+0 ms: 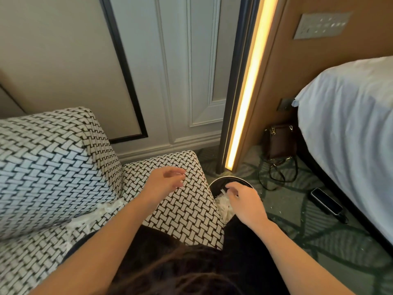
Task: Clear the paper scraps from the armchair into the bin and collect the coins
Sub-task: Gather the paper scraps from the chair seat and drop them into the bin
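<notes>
The armchair (55, 158) has a black-and-white woven pattern and fills the left of the view. White paper scraps (100, 213) lie in the crease between its seat and backrest. A black round bin (230, 179) stands on the floor beside the chair's right arm, with paper scraps (223, 204) heaped inside. My left hand (164, 180) hovers over the chair's arm, fingers loosely curled and holding nothing. My right hand (244, 202) hangs over the bin's mouth, fingers pointing down into the scraps. No coins are visible.
A phone (326, 201) lies on the green patterned carpet near the bed (350, 133) at the right. A brown bag (279, 141) with a strap stands against the wall by a lit vertical light strip (246, 90). Small scraps dot the carpet beside the bin.
</notes>
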